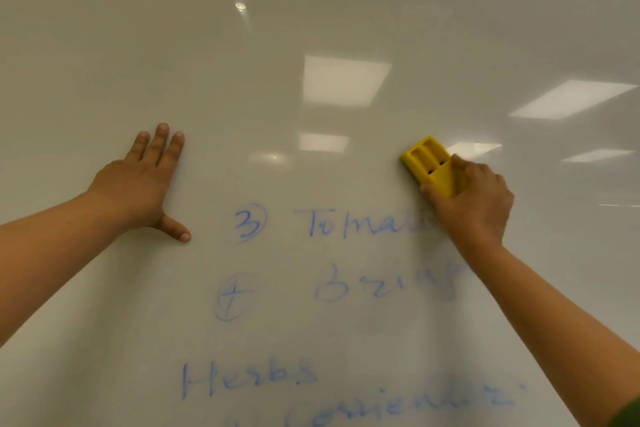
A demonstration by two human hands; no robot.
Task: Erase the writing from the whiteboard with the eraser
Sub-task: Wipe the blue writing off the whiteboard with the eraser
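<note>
A glossy whiteboard (311,28) fills the view. Blue writing (339,225) covers its lower middle: a circled 3 with a word, a circled 4 with another word, then "Herbs" (249,378) and a further line at the bottom edge. My right hand (474,201) grips a yellow eraser (427,161) and holds it against the board, just above the right end of the top line. My right wrist hides the last letters of that line. My left hand (145,184) lies flat on the board at the left, fingers straight and thumb spread.
The upper half of the whiteboard carries no writing, only reflections of ceiling lights (343,80). Both forearms reach in from the lower corners, the right one crossing over the ends of the written lines.
</note>
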